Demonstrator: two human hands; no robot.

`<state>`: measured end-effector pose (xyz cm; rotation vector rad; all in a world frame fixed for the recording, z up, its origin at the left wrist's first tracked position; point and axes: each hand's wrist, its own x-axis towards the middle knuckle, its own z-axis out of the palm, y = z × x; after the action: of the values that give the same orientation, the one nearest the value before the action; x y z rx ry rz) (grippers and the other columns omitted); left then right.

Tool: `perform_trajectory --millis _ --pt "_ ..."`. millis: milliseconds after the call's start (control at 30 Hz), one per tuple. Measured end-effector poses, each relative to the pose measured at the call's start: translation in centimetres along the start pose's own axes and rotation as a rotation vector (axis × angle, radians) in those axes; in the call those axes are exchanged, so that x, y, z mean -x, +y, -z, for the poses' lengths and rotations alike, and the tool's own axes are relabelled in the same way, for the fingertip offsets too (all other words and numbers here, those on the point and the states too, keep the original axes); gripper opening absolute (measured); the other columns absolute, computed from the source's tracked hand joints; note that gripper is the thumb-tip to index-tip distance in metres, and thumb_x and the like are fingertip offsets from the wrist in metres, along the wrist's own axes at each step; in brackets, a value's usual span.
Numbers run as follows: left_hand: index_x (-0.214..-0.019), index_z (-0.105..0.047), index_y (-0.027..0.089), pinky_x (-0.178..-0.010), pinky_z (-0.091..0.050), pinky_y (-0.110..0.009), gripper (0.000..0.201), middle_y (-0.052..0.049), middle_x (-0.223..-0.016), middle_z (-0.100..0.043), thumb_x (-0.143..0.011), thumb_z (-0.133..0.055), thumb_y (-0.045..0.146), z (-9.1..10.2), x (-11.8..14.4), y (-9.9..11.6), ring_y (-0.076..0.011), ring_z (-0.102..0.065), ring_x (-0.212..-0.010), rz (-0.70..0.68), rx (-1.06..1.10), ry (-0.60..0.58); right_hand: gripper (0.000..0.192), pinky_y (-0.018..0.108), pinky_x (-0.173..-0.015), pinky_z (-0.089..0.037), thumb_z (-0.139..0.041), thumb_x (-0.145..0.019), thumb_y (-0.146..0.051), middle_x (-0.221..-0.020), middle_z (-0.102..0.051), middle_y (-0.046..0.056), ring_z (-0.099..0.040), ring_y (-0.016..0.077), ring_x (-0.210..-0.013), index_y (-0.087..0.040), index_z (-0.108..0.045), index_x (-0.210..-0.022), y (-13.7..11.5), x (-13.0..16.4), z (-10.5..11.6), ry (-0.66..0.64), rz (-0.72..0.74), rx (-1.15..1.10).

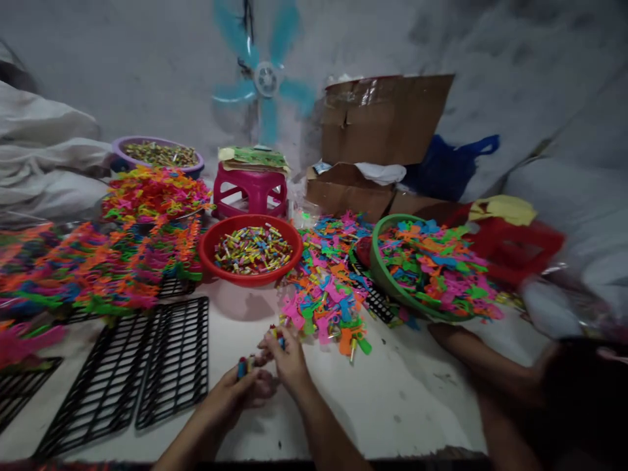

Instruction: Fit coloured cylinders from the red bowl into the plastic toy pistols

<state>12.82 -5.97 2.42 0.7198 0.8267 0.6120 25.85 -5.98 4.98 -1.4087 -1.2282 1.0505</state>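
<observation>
My left hand is closed around a few small coloured tubes, their tips poking up between thumb and fingers. My right hand pinches a small coloured piece at its fingertips, just above and to the right of the left hand. Both hover over the white table, near a loose heap of coloured plastic toy parts. A red bowl of small coloured tubes stands behind the hands.
Black plastic grids lie to the left. Stacked coloured parts fill the left side. A green basket of parts tilts at the right, with another person's arm below it. A pink stool, cardboard boxes and a fan stand behind.
</observation>
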Motion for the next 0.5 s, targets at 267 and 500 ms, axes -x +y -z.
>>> perform_trajectory --millis 267,500 --pt "-0.098 -0.058 0.018 -0.07 -0.049 -0.03 0.044 -0.004 -0.083 -0.066 -0.058 -0.074 0.027 0.1 -1.1 -1.7 -0.0212 -0.063 -0.083 0.016 0.296 0.168 0.027 0.038 -0.087 -0.037 -0.04 -0.084 -0.032 -0.095 -0.065 0.004 -0.054 0.0204 -0.094 -0.024 -0.066 -0.087 1.9 -0.9 -0.6 0.006 0.261 0.502" --pt "-0.083 -0.062 0.018 -0.065 -0.051 -0.027 0.042 -0.005 -0.08 -0.067 -0.051 -0.073 0.044 2.6 -1.3 -2.0 -0.0257 -0.061 -0.084 -0.247 -0.262 0.403 0.037 0.036 -0.092 -0.031 -0.046 -0.076 -0.028 -0.108 -0.055 0.015 -0.046 0.0234 -0.105 -0.01 -0.055 -0.107 -1.9 -4.4 21.1 1.017 0.146 0.772"
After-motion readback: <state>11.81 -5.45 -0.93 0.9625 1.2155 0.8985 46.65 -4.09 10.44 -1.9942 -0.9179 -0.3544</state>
